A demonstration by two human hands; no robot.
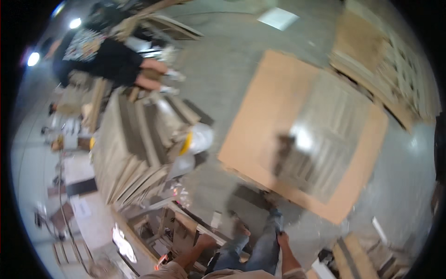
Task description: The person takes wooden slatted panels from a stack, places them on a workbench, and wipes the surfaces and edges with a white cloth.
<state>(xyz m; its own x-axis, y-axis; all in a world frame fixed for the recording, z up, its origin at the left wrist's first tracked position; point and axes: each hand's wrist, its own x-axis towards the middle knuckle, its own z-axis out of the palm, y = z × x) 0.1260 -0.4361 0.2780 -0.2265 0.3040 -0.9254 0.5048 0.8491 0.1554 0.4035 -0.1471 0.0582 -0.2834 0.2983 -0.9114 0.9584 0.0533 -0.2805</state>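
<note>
My left hand (205, 242) hangs low beside my left thigh, close to the edge of a wooden workbench (134, 229). Blur hides its fingers, and I make out nothing in it. Down by my right thigh is my right hand (282, 239), its fingers smeared too. Ahead of my feet lies a large brown cardboard sheet (253, 107) on a low stack. Grey-brown slatted panels (325, 139) rest on top of it, with a shadow across their left side.
Left of the walkway leans a stack of wooden panels (125, 144), beside a white bucket (202, 138). A person in dark clothes (107, 58) is beyond it. More panels (367, 56) lie far right. Wooden pieces (355, 260) sit near right.
</note>
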